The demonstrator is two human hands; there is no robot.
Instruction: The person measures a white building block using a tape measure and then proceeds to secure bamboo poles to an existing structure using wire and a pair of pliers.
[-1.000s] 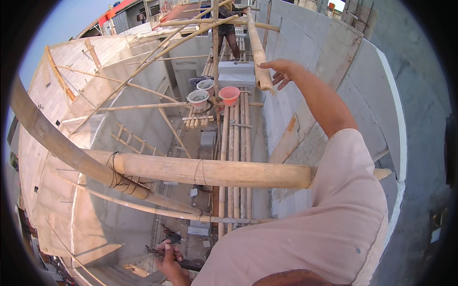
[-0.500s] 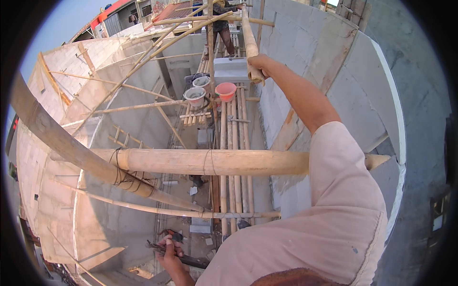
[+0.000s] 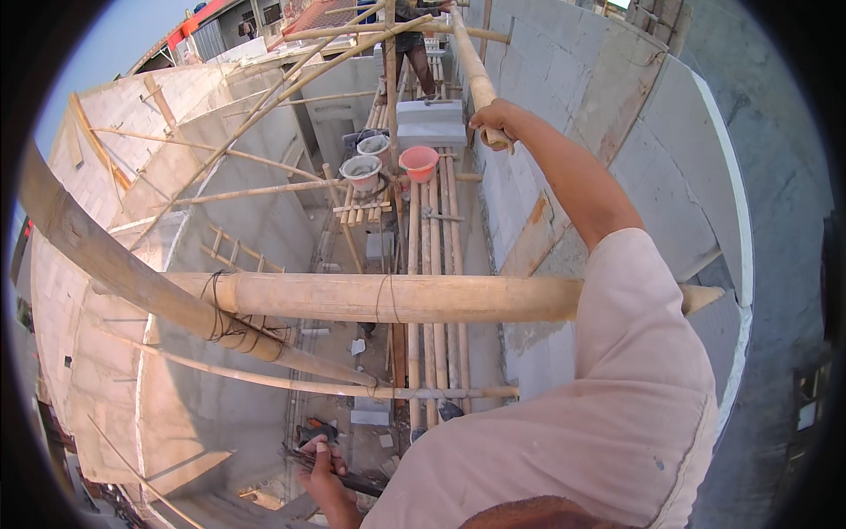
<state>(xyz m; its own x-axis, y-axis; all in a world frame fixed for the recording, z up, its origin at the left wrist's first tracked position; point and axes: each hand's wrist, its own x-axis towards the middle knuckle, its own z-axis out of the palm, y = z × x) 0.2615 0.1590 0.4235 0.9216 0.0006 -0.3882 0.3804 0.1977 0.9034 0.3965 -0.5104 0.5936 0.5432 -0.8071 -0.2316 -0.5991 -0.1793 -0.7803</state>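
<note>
At seven o'clock, the left hand (image 3: 324, 469) has its grip closed on a slim dark tool (image 3: 363, 484) (kind unclear). At twelve sits a round pale-red plastic bucket (image 3: 419, 162). At one, the right hand (image 3: 499, 117) clamps its grip around a long tan bamboo pole (image 3: 474, 72), near its end.
</note>
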